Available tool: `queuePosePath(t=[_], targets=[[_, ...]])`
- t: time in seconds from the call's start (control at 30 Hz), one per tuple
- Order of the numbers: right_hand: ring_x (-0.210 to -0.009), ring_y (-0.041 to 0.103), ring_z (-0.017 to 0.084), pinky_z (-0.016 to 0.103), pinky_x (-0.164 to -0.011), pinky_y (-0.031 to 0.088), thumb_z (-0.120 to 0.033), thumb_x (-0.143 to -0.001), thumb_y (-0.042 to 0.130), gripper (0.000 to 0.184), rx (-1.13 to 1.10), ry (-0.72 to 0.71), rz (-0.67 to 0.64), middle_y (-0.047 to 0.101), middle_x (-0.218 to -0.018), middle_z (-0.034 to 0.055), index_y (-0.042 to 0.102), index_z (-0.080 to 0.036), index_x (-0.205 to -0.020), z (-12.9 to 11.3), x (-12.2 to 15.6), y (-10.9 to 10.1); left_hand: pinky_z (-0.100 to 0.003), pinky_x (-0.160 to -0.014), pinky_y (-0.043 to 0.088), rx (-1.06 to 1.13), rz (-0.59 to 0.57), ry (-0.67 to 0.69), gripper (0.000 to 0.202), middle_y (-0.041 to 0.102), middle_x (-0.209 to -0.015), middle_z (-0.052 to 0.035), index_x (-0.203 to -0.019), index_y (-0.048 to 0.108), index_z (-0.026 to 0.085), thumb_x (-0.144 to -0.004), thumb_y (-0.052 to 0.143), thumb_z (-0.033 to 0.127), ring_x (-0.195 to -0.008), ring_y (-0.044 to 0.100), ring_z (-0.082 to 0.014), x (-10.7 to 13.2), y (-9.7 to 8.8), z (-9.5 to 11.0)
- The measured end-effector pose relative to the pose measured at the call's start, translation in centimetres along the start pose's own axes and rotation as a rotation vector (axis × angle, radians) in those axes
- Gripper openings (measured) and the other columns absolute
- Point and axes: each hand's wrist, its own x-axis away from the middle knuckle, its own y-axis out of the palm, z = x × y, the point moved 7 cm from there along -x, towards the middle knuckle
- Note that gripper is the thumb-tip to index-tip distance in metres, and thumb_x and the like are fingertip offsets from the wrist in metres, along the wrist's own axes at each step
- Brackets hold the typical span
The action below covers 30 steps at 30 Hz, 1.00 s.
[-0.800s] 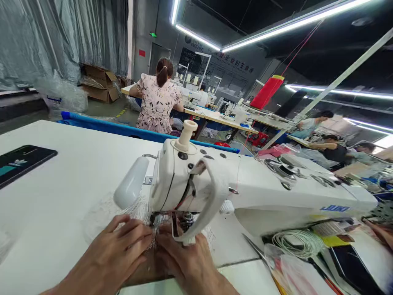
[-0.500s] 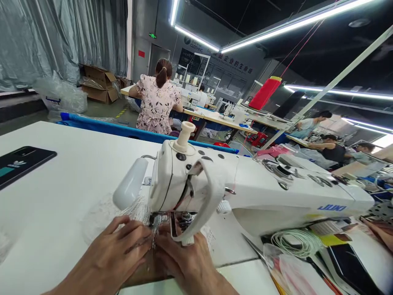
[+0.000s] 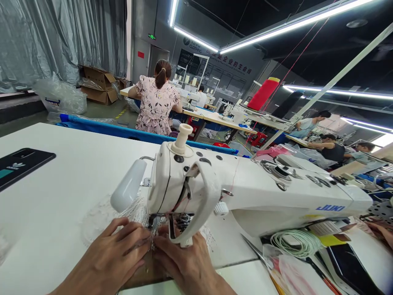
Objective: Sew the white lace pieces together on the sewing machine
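A white JUKI sewing machine stands across the table, with white lace under its presser foot. My left hand is on the left of the foot, its bent fingers closed on the lace. To the right, my right hand pinches the lace close to the needle area, its fingertips partly hidden behind the machine's curved lever. Part of the lace lies spread out behind my left hand. The needle itself is hidden.
A black phone lies at the left. Scissors, a coil of pale cord and a dark device are on the right. A red thread cone stands beyond the machine. Co-workers sit farther off; someone's hand shows at the right edge.
Both hands keep nearly the same place on the lace. The view has shifted very slightly, and the pink thread on the machine head looks differently placed.
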Motion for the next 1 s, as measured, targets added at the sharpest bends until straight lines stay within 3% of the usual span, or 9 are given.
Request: queuePosePath(t=[0.27,0.5,0.63,0.87,1.0], targets=[[-0.082,0.062,0.023,0.034,-0.068,0.048,-0.034,-0.096,0.046,0.021,-0.002,0.013,-0.029,0.068,-0.087,0.0050,0.062,-0.022,-0.103,0.01,0.28,0.23,-0.032,-0.090,0.033,-0.046,0.013,0.038,0.028,0.067,-0.083,0.0027,-0.090,0.064,0.022,-0.099,0.037,0.021,-0.080,0.059,-0.0134,0.09,0.24,0.17],[-0.081,0.062,0.022,0.034,-0.068,0.047,-0.035,-0.096,0.044,0.023,0.005,0.018,-0.032,0.069,-0.088,0.0042,0.062,-0.023,-0.102,-0.01,0.10,-0.14,-0.027,-0.093,0.033,0.059,0.001,-0.044,0.018,0.067,-0.089,0.0058,-0.094,0.063,0.024,-0.097,0.045,0.024,-0.082,0.061,-0.0101,0.39,0.14,-0.32],[-0.083,0.062,0.021,0.033,-0.069,0.048,-0.034,-0.097,0.043,0.023,0.000,0.012,-0.057,0.068,-0.091,0.0042,0.062,-0.024,-0.106,-0.07,0.11,-0.03,-0.026,-0.093,0.032,0.037,-0.047,-0.015,0.022,0.067,-0.092,0.0059,-0.093,0.062,0.024,-0.097,0.041,0.018,-0.086,0.060,-0.0092,0.05,0.07,-0.15],[-0.086,0.061,0.021,0.034,-0.073,0.049,-0.035,-0.095,0.048,0.021,0.010,0.022,-0.069,0.067,-0.090,0.0053,0.064,-0.023,-0.103,-0.03,0.40,0.18,-0.029,-0.087,0.036,0.045,0.015,0.004,0.024,0.067,-0.085,0.0050,-0.089,0.064,0.024,-0.099,0.043,0.028,-0.083,0.060,-0.0115,-0.32,-0.62,0.07],[-0.087,0.061,0.020,0.033,-0.075,0.049,-0.034,-0.095,0.048,0.021,0.006,0.004,-0.084,0.067,-0.092,0.0056,0.063,-0.023,-0.104,-0.20,0.23,0.08,-0.032,-0.089,0.035,-0.005,0.008,0.035,0.025,0.065,-0.082,0.0029,-0.090,0.064,0.022,-0.099,0.041,0.023,-0.083,0.059,-0.0128,-0.08,-0.40,0.34]])
